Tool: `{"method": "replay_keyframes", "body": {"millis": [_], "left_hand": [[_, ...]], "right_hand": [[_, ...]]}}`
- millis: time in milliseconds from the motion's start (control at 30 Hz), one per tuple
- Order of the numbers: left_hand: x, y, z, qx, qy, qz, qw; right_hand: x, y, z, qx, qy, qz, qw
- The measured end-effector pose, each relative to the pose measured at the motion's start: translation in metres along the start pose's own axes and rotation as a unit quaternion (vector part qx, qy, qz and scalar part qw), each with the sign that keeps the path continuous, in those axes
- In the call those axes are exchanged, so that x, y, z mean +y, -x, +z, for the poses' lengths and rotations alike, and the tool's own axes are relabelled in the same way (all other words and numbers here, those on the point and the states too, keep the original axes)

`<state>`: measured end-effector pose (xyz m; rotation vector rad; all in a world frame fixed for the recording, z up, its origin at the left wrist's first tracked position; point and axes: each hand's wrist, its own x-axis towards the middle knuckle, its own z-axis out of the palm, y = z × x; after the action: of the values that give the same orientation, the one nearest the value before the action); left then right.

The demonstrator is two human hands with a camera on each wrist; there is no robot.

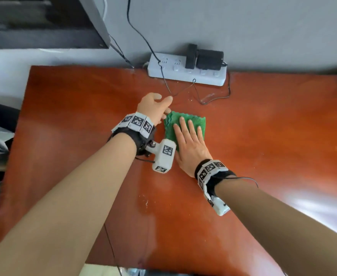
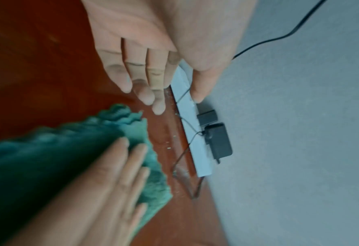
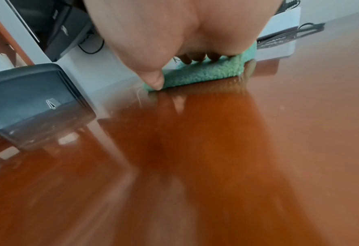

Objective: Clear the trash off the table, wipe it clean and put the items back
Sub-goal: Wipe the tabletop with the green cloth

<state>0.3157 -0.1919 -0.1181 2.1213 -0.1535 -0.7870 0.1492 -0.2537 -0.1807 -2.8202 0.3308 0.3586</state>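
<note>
A folded green cloth (image 1: pixel 191 121) lies on the red-brown table (image 1: pixel 263 148), a little behind its middle. My right hand (image 1: pixel 189 143) presses flat on the cloth, fingers straight and spread. From the right wrist view the palm (image 3: pixel 174 38) covers the cloth (image 3: pixel 208 73), with the thumb at its near edge. My left hand (image 1: pixel 154 107) hovers at the cloth's far left corner, fingers relaxed and holding nothing. In the left wrist view its fingers (image 2: pixel 151 93) point down at the table just off the cloth (image 2: pixel 79 146). Pale crumbs (image 1: pixel 146 202) dot the table nearer me.
A white power strip (image 1: pixel 175 75) with black adapters (image 1: pixel 205 58) lies along the back edge against the grey wall. A thin black cable (image 1: pixel 207 99) loops in front of it. A dark bin-like box (image 3: pixel 33 103) stands off the table's left side.
</note>
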Motion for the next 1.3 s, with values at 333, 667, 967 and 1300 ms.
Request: {"method": "replay_keyframes", "body": {"millis": [333,667,967,1300], "left_hand": [[0.050,-0.043,-0.005,-0.002,0.078,0.087,0.993],[0.051,-0.057,-0.005,-0.025,0.125,0.124,0.984],[0.039,-0.051,0.010,-0.022,0.125,0.108,0.986],[0.039,-0.041,0.025,-0.005,0.123,0.098,0.988]], "right_hand": [[-0.011,-0.070,-0.015,-0.024,0.015,-0.083,0.996],[-0.009,-0.148,-0.045,-0.028,-0.027,-0.082,0.996],[0.051,-0.089,-0.036,0.061,-0.042,0.036,0.997],[0.141,-0.023,-0.047,0.066,-0.042,0.207,0.975]]}}
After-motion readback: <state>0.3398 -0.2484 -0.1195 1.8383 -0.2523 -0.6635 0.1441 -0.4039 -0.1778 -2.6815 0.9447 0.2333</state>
